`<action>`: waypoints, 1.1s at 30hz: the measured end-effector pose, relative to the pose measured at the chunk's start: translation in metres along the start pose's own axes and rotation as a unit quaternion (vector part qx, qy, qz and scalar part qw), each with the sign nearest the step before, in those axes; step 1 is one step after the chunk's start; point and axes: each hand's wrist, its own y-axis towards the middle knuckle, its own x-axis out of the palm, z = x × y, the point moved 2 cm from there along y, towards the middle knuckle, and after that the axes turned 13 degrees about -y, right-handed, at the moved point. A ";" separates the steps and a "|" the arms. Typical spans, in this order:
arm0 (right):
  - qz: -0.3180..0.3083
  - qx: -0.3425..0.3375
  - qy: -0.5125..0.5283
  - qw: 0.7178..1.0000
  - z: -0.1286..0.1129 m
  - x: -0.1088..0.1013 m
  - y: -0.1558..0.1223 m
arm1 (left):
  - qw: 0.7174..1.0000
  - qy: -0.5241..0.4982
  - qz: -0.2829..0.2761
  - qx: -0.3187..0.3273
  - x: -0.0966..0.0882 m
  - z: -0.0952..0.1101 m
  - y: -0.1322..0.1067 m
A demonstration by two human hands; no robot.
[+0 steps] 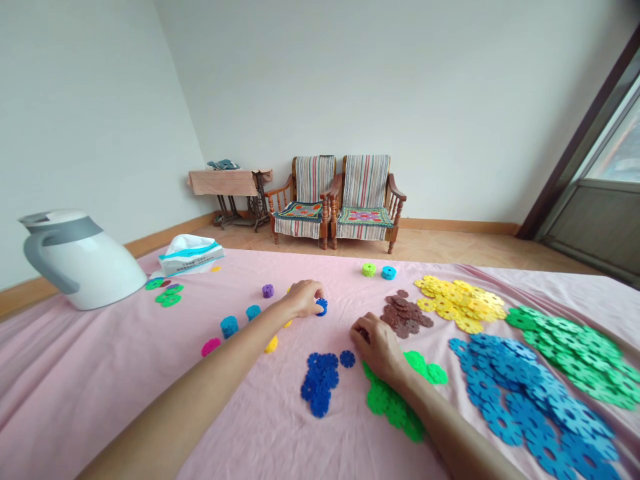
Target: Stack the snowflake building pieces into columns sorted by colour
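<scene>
Piece in dark blue point(322, 307) was located just beyond the dark blue pile point(319, 385), at the fingertips of the left hand point(303, 299), which was the nearer hand and pinched it from its left side; its long axis could not be determined. One loose dark blue disc point(347, 359) lay flat just right of that pile's far end. The right hand point(371, 339) rested farther right of the pile, fingers curled, tips hidden, any grip unverifiable.
</scene>
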 end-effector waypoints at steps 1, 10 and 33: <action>-0.001 0.000 0.000 1.000 0.000 0.000 0.000 | 1.000 0.005 -0.005 -0.002 0.000 0.000 0.000; -0.005 0.005 0.006 1.000 -0.001 -0.001 0.000 | 0.999 0.019 -0.030 -0.003 0.003 -0.006 0.002; 0.002 -0.002 0.017 1.000 0.001 0.001 -0.001 | 0.999 0.021 -0.035 0.002 0.010 -0.011 0.008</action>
